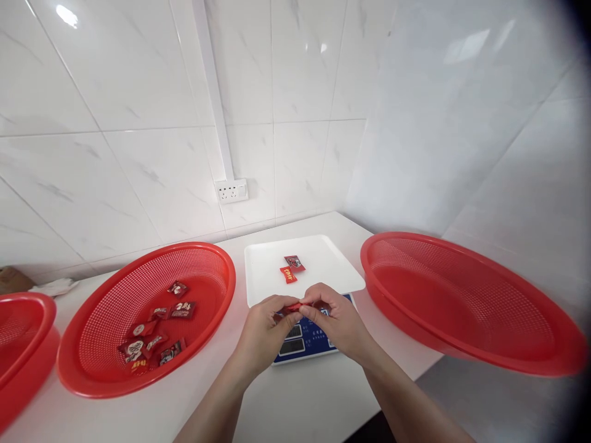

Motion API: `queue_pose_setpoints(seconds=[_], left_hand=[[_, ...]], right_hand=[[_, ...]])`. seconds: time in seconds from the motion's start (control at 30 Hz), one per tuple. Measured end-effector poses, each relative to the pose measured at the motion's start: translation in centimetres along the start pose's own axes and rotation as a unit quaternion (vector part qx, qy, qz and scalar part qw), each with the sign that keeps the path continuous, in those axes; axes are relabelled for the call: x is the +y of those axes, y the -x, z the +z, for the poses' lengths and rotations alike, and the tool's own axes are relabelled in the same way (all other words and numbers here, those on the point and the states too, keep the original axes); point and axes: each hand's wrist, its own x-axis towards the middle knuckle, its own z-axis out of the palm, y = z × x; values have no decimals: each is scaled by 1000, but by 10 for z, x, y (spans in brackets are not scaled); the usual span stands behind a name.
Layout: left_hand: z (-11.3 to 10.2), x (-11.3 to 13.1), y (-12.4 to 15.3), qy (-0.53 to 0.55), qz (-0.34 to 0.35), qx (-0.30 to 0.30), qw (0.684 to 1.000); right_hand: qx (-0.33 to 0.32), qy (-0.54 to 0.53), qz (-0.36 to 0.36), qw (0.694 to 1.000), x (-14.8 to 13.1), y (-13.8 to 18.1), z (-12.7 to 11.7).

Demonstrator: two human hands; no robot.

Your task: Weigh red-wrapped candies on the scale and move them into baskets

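Between the fingertips of my left hand (272,326) and my right hand (335,317) is a small red wrapped candy (295,306), pinched from both sides. Both hands are closed on it, above the blue panel of a digital scale (311,352). On the scale's white tray (265,264), just beyond my fingers, lie a dark red candy packet (294,263) and a bright red candy packet (289,275), close together. My hands partly cover the scale's displays and buttons.
Left of the scale, a red mesh basket (217,258) holds several candy packets (182,309). Another red basket (462,295) stands at the right and overhangs the table edge. A third basket (28,301) is cut off at far left. A wall socket (231,191) sits behind.
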Motion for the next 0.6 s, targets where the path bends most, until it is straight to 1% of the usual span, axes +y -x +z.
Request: queue_pose_setpoints(seconds=[0.07,0.13,0.27,0.37,0.43,0.5,0.6], left_hand=[[0,2,1,3,10,-1,1000],[1,5,2,18,11,-2,1000],[1,11,4,63,-22,-1,998],[1,12,5,101,-51,-16,993],[0,11,5,109,-56,-27,992],[0,9,4,87,-46,-22,995],[1,7,2,10,-17,28,999]], right_hand=[[8,-29,-16,999,1,0,0],[4,-70,-18,997,1,0,-1],[-15,-162,23,986,-2,0,-1],[-16,-202,60,977,-4,1,1],[-7,-218,81,973,-4,2,4],[5,-225,97,969,-4,3,6],[22,-223,116,968,-3,3,9]])
